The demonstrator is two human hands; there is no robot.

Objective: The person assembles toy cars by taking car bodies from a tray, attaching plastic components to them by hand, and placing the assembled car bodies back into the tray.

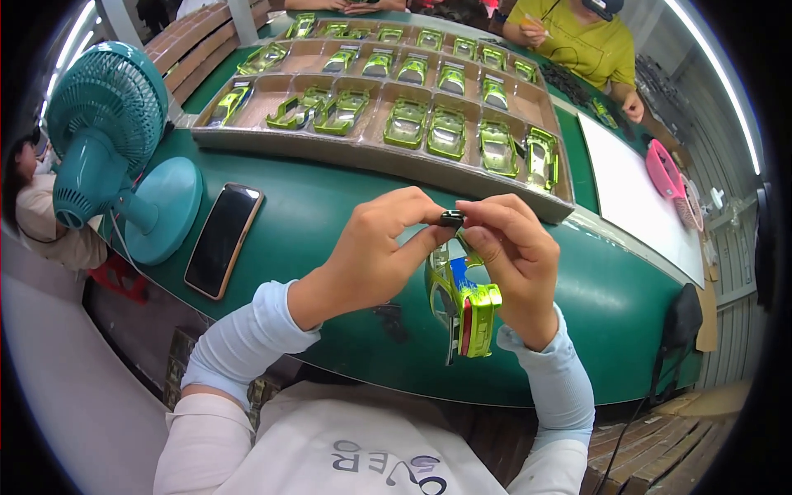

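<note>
While the left grip (375, 245) pinches a small black part (451, 219) and the right grip (517, 257) holds the lime-green toy car shell (469, 290) above the tabletop (602, 289), the shell looks light, stiff and slick; taking it by its thicker edges seems safest.

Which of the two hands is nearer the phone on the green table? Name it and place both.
Left. The left hand is to the right of the phone; the right hand is farther right, past the left one, at the green car shell.
</note>
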